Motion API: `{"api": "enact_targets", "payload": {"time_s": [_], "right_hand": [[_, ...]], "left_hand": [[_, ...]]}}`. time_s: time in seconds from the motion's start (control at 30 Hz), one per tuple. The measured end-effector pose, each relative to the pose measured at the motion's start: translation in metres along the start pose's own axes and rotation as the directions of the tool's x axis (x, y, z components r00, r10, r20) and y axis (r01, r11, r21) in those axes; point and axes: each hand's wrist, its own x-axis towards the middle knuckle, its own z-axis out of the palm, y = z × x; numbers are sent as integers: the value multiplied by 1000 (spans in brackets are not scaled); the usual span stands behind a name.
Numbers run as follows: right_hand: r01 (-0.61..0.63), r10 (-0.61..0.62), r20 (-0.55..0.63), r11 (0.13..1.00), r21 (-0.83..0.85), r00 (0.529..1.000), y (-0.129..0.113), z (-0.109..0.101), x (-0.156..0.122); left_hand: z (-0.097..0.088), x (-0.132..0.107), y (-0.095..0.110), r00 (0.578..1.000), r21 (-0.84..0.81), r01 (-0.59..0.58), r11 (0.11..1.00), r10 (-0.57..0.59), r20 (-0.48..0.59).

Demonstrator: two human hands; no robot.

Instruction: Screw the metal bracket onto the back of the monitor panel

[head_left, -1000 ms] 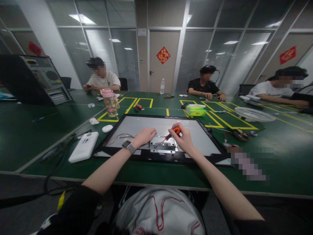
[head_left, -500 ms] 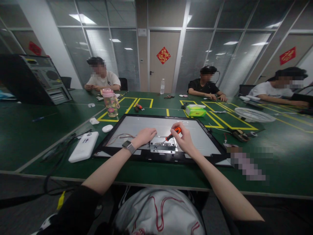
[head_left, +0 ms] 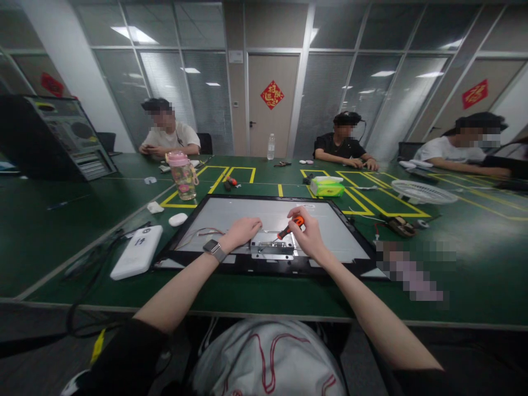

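Observation:
A flat display panel (head_left: 231, 212) with a grey back and black frame lies on the table before me. Near its front edge sits a metal bracket (head_left: 274, 254). My right hand (head_left: 307, 231) is closed around an orange and black screwdriver (head_left: 284, 230), its shaft slanting down left to the bracket. Exactly where the tip touches is too small to tell. My left hand (head_left: 243, 230), with a watch (head_left: 213, 248) on the wrist, lies on the panel just left of the bracket. Its fingers are loosely stretched, their tips partly hidden, and no held object shows.
Left of the panel are a white power bank (head_left: 138, 253), a white oval case (head_left: 177, 219) and a pink-lidded bottle (head_left: 183, 179). Beyond it stands a green tissue pack (head_left: 327, 187). A computer case (head_left: 53, 137) is far left; a white fan grille (head_left: 423, 191) lies right. Several people sit opposite.
The whole view has shifted slightly left. My right hand keeps hold of the screwdriver at the bracket, and my left hand stays on the panel, with little visible movement of either.

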Motion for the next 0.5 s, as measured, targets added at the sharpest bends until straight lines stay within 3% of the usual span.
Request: {"api": "enact_targets", "payload": {"time_s": [0.23, 0.5], "right_hand": [[-46, 46, -10, 999, -19, 999, -4, 1, 1], [4, -5, 16, 998, 63, 1000, -1, -1, 2]], "left_hand": [[-4, -1, 4, 1000, -2, 3, 1000, -3, 9], [-4, -2, 4, 1000, -2, 8, 1000, -8, 10]]}}
